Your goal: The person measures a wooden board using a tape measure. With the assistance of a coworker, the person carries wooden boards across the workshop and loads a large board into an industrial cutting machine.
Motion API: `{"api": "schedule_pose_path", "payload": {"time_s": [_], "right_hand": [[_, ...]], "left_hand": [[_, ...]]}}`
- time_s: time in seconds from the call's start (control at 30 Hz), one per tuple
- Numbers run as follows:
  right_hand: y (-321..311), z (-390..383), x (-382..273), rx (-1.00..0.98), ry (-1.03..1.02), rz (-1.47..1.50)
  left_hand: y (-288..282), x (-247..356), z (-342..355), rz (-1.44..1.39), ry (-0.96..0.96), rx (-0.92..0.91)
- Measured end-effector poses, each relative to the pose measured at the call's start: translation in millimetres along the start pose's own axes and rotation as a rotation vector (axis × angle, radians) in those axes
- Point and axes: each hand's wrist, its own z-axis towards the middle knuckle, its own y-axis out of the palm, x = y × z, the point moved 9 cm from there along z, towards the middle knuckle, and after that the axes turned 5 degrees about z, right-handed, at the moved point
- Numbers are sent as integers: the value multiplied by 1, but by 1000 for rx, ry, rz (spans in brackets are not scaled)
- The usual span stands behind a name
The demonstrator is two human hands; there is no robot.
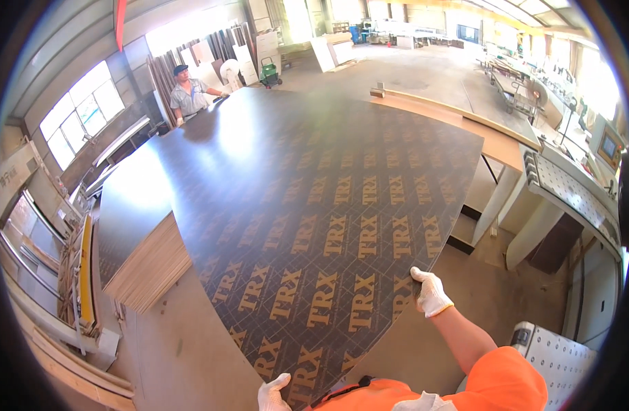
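Note:
A large dark brown, glossy patterned panel (328,205) stretches away from me across most of the view. My left hand (274,394), in a white glove, grips its near end at the bottom. My right hand (431,291), also gloved, holds the right edge with the thumb on top. At the far end, a co-worker (190,96) in a grey shirt and dark cap has hands at the panel's edge. Beneath the panel's left side lies a stack of similar boards (150,260), their pale layered edges showing. My fingers under the panel are hidden.
A machine with a perforated metal bed (568,192) and a control screen (609,148) stands at right; another perforated surface (557,359) is near my right elbow. A wooden beam (465,115) runs beyond the panel. Boards (81,281) line the left; a green bin (270,72) stands farther back.

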Motion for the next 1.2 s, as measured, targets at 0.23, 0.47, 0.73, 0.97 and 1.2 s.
{"api": "schedule_pose_path", "payload": {"time_s": [0.23, 0.47, 0.73, 0.97, 1.2], "right_hand": [[-4, 40, -32, 32, -49, 85], [9, 142, -167, -81, 10, 81], [-21, 218, -201, 146, 87, 10], [-7, 215, -199, 168, 150, -50], [2, 222, -192, 87, 317, 53]], "left_hand": [[-9, 0, 15, 89, -100, 159], [-15, -18, 26, -62, -134, 183], [14, 26, 1, 209, -1, 452], [16, 28, 14, 292, -102, 510], [17, 24, 19, 302, -94, 591]]}}
